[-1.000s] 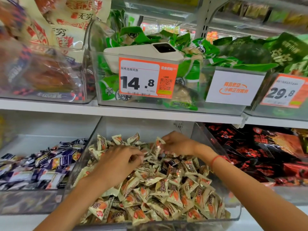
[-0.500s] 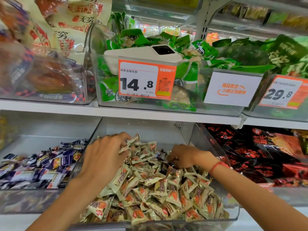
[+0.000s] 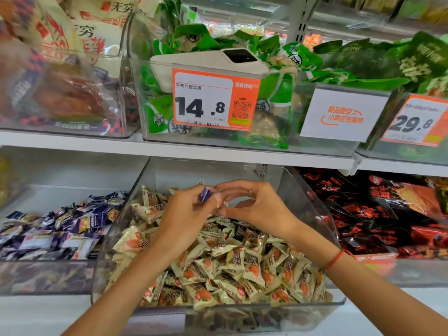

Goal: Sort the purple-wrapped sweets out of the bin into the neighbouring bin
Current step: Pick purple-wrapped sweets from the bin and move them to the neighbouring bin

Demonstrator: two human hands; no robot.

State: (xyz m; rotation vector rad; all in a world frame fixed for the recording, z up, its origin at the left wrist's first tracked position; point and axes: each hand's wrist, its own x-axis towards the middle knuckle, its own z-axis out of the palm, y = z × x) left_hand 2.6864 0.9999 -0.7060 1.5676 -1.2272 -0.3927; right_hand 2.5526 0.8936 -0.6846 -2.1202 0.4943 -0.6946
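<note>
Holding both hands raised above the clear plastic bin (image 3: 312, 209) of cream-and-orange wrapped sweets (image 3: 225, 260) — I see them meet over its far half. Left hand (image 3: 186, 217) has a small purple-wrapped sweet (image 3: 205, 194) at its fingertips, pinched between thumb and fingers. Right hand (image 3: 252, 204) is touching the left at the fingertips, fingers curled; whether it grips the same sweet or something pale beneath, I cannot tell. A thin red cord bracelet (image 3: 334, 259) sits on the right wrist. Just left of this bin stands the neighbouring clear bin (image 3: 48, 275), heaped with purple-and-white wrapped sweets (image 3: 60, 229). On the shelf above — an orange-and-white price tag reading 14.8 (image 3: 213, 100) on a bin of green packets (image 3: 278, 69). Far right, black-and-red snack bags (image 3: 375, 214).
</note>
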